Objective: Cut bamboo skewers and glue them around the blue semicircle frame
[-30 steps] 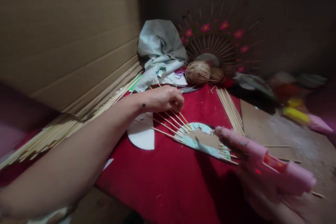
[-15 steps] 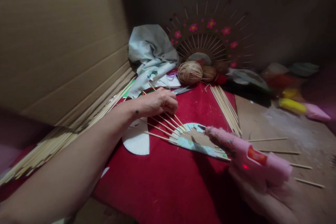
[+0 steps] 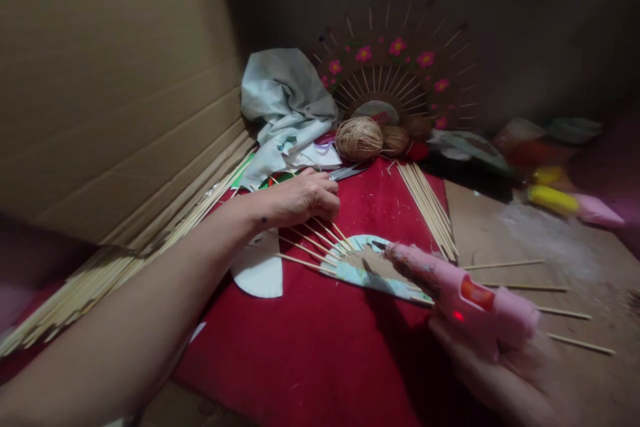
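My left hand [image 3: 303,199] reaches across a red cloth [image 3: 320,340] and pinches the outer ends of several thin wooden skewers [image 3: 315,240]. These skewers fan out from a half-round card piece [image 3: 373,273] with a pale patterned rim. My right hand [image 3: 500,373] grips a pink glue gun [image 3: 460,290] with a red light lit. Its nozzle points at the middle of the half-round piece, just above it. A white paper half-disc [image 3: 257,270] lies under my left forearm.
A big bundle of skewers [image 3: 120,260] lies along a cardboard wall [image 3: 115,93] on the left. More skewers [image 3: 427,207], two twine balls [image 3: 359,139], scissors, a pale cloth [image 3: 287,103] and a finished flowered fan [image 3: 395,80] sit behind. A cardboard sheet [image 3: 530,247] lies right.
The glue gun has moved left and nearer to the half-round piece, its nozzle now over the middle. My left hand keeps its pinch on the skewers.
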A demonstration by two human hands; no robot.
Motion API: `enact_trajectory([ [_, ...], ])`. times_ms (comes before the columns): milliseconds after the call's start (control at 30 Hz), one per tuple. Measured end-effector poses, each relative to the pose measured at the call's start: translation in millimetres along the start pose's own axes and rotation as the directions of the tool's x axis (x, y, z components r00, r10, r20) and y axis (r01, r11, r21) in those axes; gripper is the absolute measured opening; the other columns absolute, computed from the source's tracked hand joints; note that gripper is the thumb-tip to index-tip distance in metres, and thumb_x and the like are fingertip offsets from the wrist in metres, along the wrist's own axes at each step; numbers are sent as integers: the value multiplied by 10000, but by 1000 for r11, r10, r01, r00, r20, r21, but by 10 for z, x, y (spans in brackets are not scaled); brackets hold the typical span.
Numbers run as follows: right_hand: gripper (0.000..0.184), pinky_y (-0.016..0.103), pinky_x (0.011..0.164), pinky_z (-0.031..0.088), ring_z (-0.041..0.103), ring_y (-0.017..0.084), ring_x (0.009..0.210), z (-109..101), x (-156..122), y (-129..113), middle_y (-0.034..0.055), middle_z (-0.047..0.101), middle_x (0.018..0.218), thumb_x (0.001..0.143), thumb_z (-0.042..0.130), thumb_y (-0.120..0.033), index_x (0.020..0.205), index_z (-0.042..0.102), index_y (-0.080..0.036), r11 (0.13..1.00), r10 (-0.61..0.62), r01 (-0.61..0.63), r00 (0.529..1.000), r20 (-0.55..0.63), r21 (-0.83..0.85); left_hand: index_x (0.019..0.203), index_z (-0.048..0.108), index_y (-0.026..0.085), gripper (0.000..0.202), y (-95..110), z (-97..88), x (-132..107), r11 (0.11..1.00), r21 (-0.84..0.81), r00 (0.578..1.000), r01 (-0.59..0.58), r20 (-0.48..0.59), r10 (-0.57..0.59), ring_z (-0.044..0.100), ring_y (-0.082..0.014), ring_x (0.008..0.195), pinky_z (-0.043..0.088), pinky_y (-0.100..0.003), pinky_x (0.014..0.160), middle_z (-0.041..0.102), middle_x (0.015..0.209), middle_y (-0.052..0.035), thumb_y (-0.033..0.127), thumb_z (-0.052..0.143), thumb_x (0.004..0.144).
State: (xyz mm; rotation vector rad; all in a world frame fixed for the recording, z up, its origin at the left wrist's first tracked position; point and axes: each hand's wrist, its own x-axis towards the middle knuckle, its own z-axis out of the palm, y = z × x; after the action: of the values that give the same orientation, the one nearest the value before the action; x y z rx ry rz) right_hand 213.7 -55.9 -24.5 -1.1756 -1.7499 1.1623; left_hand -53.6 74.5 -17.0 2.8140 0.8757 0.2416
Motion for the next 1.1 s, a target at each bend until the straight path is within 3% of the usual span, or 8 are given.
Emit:
enact_trajectory([
  [167, 439, 258, 973, 434, 547, 185, 1190, 1, 17, -58, -15, 561, 1330, 860, 530, -218, 1283, 562, -331, 994, 69, -71, 997, 33, 80, 704, 660, 196, 278, 9, -17, -15, 1000, 12, 1000, 5, -7, -5, 450, -150, 819, 295, -314, 804, 566, 773, -22, 215, 473, 909],
  [333, 412, 268, 971, 439, 560, 195, 1172, 47, 6, 76, -14, 566, 1322, 848, 558, -257, 1250, 591, -337, 983, 36, -38, 999, 15, 181, 798, 656, 182, 184, 15, -25, -32, 1000, -24, 999, -5, -38, 4, 456, -147, 804, 325, -284, 772, 577, 819, -33, 225, 508, 899],
  [533, 475, 230, 941, 465, 532, 182, 1203, 70, -29, -9, -36, 536, 1354, 875, 482, -181, 1308, 529, -370, 986, 64, -66, 998, 18, 152, 667, 658, 174, 259, 9, 22, 1, 1000, 16, 998, -12, -69, 13, 441, -141, 737, 336, -284, 717, 539, 731, -41, 186, 507, 877],
  [700, 391, 295, 1014, 398, 495, 201, 1242, 58, -15, 3, -30, 548, 1346, 878, 522, -266, 1250, 591, -361, 998, 36, -36, 999, 0, 58, 645, 640, 167, 316, 58, -9, 17, 996, 84, 998, -42, -43, 45, 428, -145, 740, 336, -285, 687, 530, 727, -49, 142, 441, 889],
  [867, 467, 360, 1031, 381, 485, 211, 1251, 33, -20, 122, -49, 522, 1366, 865, 551, -254, 1299, 518, -423, 995, -44, 41, 998, 36, 87, 678, 598, 157, 286, 119, -25, -10, 993, 114, 1000, 12, 9, -13, 457, -113, 718, 333, -239, 614, 517, 769, -21, 97, 409, 884],
  [1000, 469, 300, 1037, 366, 476, 176, 1257, 4, -35, 73, -64, 519, 1368, 880, 517, -205, 1303, 519, -407, 996, -47, 43, 998, 51, 75, 695, 555, 162, 259, 146, -8, -31, 987, 160, 1000, -21, 10, 19, 455, -107, 682, 326, -239, 583, 522, 736, -4, 70, 403, 884],
  [1100, 514, 225, 978, 430, 503, 168, 1231, -4, -27, 64, -48, 532, 1355, 868, 509, -166, 1346, 486, -354, 999, -26, 24, 997, 73, 29, 692, 549, 166, 250, 164, -2, -28, 976, 208, 998, -63, 4, 64, 442, -118, 666, 334, -257, 595, 537, 718, -7, 64, 415, 877],
])
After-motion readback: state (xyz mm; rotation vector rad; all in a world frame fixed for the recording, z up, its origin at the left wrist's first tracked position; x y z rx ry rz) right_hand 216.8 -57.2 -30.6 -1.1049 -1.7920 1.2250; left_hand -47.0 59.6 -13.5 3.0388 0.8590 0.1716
